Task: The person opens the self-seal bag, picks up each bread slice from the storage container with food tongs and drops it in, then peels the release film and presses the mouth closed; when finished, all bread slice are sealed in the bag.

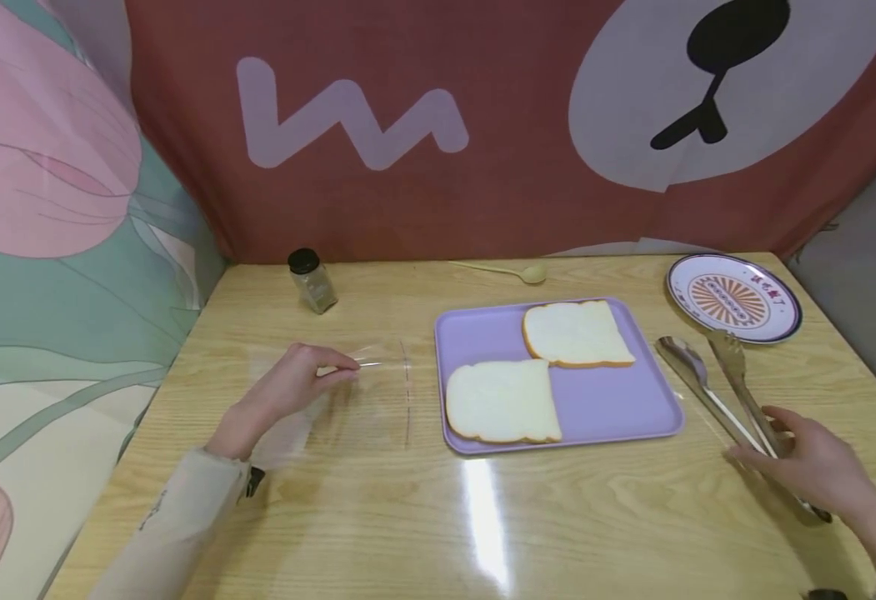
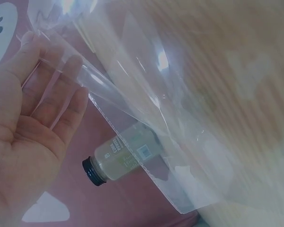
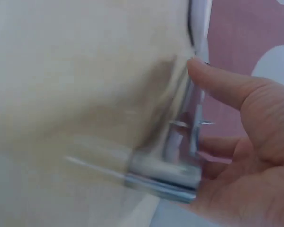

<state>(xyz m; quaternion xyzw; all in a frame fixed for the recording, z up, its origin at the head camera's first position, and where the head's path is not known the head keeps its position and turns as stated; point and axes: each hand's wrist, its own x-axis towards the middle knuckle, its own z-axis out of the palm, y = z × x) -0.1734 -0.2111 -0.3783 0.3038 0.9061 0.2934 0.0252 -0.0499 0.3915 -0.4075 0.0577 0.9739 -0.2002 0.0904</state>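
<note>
Pale sleeve (image 1: 182,508), near left, leads to left hand (image 1: 295,385), pinching clear film (image 1: 370,408), probably so it cannot slip; right hand (image 1: 820,462) grips metal tongs (image 1: 739,385).

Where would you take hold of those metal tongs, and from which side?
The tongs are probably best squeezed from both sides, toward the joined end, coming from the near right: that end lies nearer, while the spoon head and fork head point away, spread apart.
</note>
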